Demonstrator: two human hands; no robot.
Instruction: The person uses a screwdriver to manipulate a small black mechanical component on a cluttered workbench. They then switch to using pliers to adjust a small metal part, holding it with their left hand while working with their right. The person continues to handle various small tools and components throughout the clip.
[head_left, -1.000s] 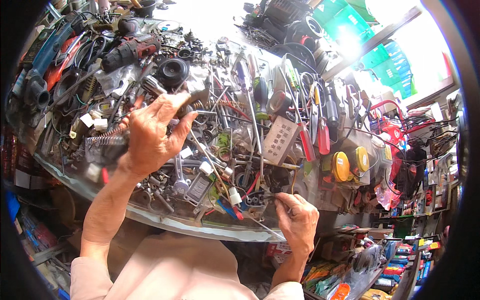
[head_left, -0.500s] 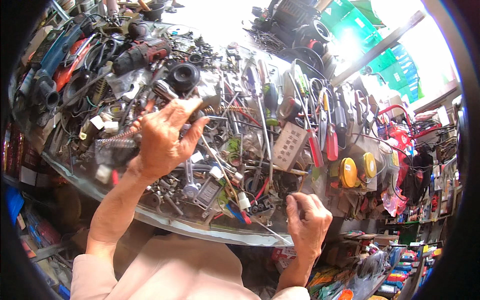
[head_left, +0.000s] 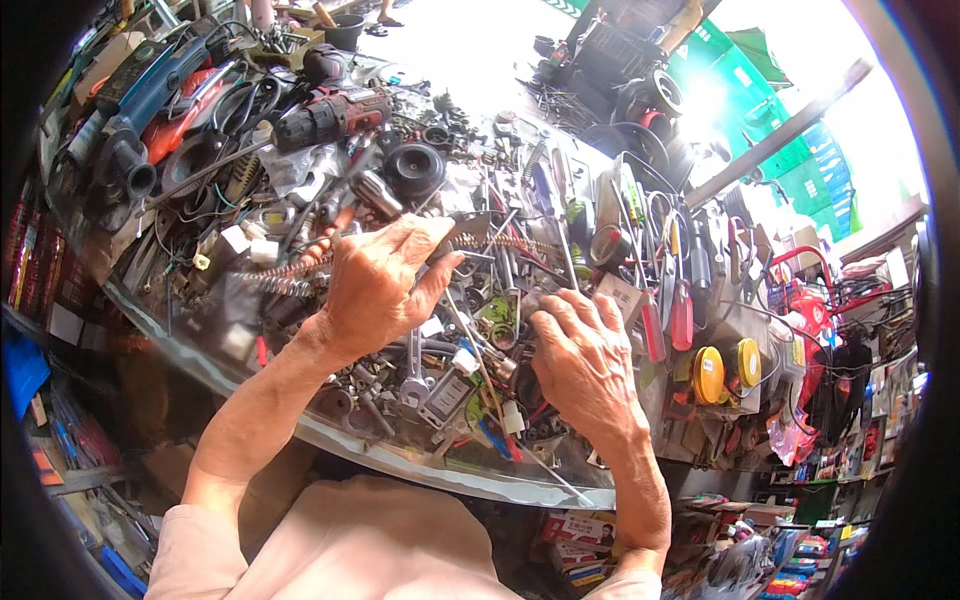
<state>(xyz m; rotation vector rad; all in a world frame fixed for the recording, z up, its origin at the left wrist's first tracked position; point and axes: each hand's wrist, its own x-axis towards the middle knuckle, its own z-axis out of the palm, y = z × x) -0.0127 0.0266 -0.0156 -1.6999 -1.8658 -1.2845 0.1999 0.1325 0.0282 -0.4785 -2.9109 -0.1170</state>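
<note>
My left hand [head_left: 385, 275] is over the middle of the cluttered workbench, thumb and fingers closed on a dark flat piece [head_left: 470, 230] whose kind I cannot make out. Long coil springs [head_left: 285, 275] lie beside that hand. My right hand [head_left: 585, 365] is low over small parts, fingers bent and slightly apart; its fingertips are partly hidden and nothing shows in them. A small printed cardboard box [head_left: 622, 298] is just beyond it, partly covered. Between the hands are a wrench [head_left: 414, 370], a grey rectangular metal part [head_left: 447, 400] and a white connector [head_left: 513, 417].
A red-and-black drill [head_left: 335, 118] and a black round part [head_left: 414, 170] lie at the back left. Red-handled screwdrivers [head_left: 682, 315] and yellow round tins [head_left: 708, 375] are on the right. The bench's glass edge [head_left: 400, 465] runs in front of me.
My right hand has moved up and left from the bench's front edge onto the parts, loosening from a pinch. The view has shifted; my left hand keeps its grip.
</note>
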